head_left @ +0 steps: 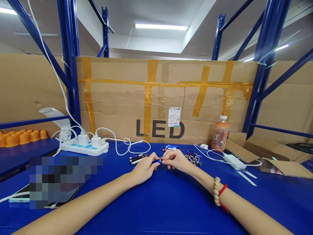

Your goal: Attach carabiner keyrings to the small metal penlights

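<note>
My left hand [144,169] is closed around a slim blue metal tube [156,161], whose end points to the right. My right hand [176,160] pinches at that end with thumb and fingertips; a small shiny part shows there, too small to name. Just behind my left hand lie several black, silver and purple tubes [137,159] with small rings or straps. Beyond my right hand is a group of blue, white and red slim tubes [171,147]. To its right sits a heap of small metal clasps and rings [194,158].
A white power strip [84,147] with plugs and cables stands at the back left. A partly blurred tablet-like device [66,192] lies front left. At the right are a bottle [220,133], a white adapter [234,161] and an open cardboard box [281,156]. Cardboard [117,107] walls the back.
</note>
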The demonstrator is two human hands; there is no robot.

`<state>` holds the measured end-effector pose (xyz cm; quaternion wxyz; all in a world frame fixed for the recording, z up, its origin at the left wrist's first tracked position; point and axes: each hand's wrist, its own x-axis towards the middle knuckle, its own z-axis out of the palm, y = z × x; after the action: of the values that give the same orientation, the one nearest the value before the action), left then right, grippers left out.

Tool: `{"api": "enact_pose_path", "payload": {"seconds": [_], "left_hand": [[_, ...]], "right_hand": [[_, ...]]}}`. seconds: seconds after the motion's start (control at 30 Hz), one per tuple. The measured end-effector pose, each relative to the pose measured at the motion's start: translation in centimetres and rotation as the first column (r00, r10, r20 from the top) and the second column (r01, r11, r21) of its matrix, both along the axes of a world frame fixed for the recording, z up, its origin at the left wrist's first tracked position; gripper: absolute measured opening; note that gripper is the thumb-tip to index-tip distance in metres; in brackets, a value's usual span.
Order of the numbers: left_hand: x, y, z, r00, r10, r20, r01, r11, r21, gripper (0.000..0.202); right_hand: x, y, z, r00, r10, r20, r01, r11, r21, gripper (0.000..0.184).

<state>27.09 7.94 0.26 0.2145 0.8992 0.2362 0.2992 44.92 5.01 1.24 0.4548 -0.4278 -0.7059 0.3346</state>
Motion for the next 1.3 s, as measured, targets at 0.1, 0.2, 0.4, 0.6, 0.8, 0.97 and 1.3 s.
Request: {"api": "enact_pose_path", "payload": {"seconds": [0.1, 0.2, 0.4, 0.6, 0.8, 0.97, 1.3], "left_hand": [[-0.1, -0.22, 0.11, 0.999, 0.0, -0.05, 0.002, 0.999, 0.037, 0.008], [-0.17, -0.42, 0.25, 0.998, 0.011, -0.058, -0.008, 0.998, 0.06, 0.007], [-0.1, -0.5, 0.26, 0.998, 0.069, -0.014, -0.068, 0.995, 0.068, 0.007], [0.0, -0.42, 0.24, 0.994, 0.113, -0.008, -0.112, 0.989, 0.092, 0.009], [0.11, -0.29, 0.3, 0.996, 0.081, 0.021, -0.082, 0.996, 0.031, 0.009], [0.19, 0.01, 0.18, 0.997, 0.07, 0.041, -0.07, 0.998, -0.012, 0.011], [0.2, -0.18, 0.29, 0.997, 0.073, 0.03, -0.073, 0.997, -0.011, 0.017]], "right_hand": [[-0.15, -0.28, 0.1, 1.0, 0.003, 0.006, -0.004, 1.0, 0.011, 0.033], [-0.32, -0.5, 0.2, 1.0, -0.005, 0.003, 0.005, 1.0, 0.015, 0.036], [-0.69, -0.42, 0.09, 0.999, -0.041, -0.017, 0.041, 0.998, 0.041, 0.039], [-0.95, -0.28, -0.01, 0.993, -0.119, 0.022, 0.118, 0.993, 0.027, 0.038], [-1.03, -0.22, 0.02, 0.987, -0.154, 0.047, 0.154, 0.988, -0.003, 0.038], [-1.02, -0.01, -0.12, 0.987, -0.158, 0.029, 0.159, 0.986, -0.048, 0.038], [-0.83, -0.04, -0.11, 0.987, -0.145, -0.067, 0.134, 0.98, -0.147, 0.038]]}}
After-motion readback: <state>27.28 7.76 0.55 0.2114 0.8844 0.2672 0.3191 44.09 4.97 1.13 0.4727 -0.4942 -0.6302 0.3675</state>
